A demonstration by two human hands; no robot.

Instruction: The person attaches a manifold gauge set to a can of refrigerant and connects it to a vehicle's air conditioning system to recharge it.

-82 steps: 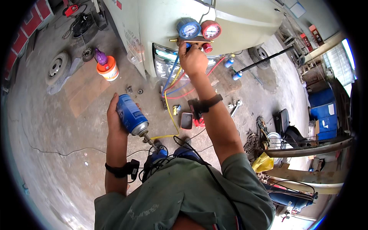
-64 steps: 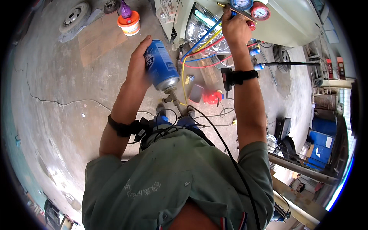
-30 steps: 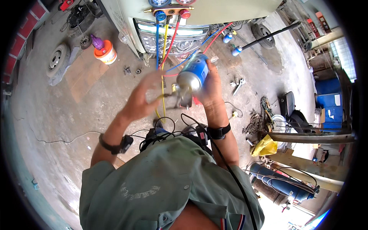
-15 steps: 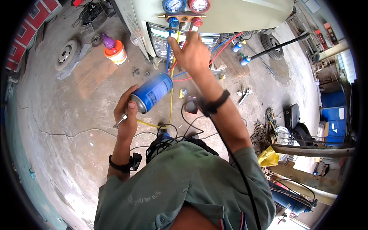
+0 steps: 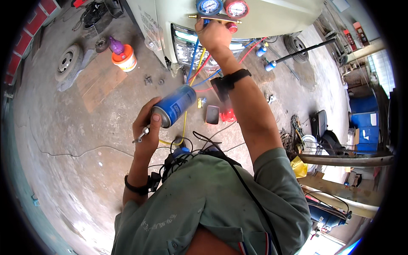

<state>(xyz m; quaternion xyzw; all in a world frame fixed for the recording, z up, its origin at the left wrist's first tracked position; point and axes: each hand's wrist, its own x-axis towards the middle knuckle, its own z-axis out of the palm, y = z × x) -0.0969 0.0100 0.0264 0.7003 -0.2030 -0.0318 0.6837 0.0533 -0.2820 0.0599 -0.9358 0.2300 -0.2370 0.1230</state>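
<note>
My left hand (image 5: 144,123) is closed round the lower end of a blue aerosol can (image 5: 174,104), tilted up to the right, with a metal tap valve (image 5: 141,135) at its base. My right hand (image 5: 216,37) grips the brass gauge manifold (image 5: 223,18) at its blue knob (image 5: 206,22), fingertips partly hidden. Above it are a blue gauge (image 5: 209,6) and a red gauge (image 5: 236,8). Blue, red and yellow hoses (image 5: 195,55) hang below, over the headlight of a pale vehicle (image 5: 272,15).
An orange bucket (image 5: 124,63) with a purple bottle (image 5: 115,46) and a wheel (image 5: 66,61) stand left. Small cans (image 5: 270,65), a long bar (image 5: 310,52), a tray (image 5: 212,114) and loose cables lie ahead and below. A metal beam (image 5: 348,160) crosses at right.
The can passed from my right hand into my left about a second ago. My right hand then rose to the manifold and closed on it.
</note>
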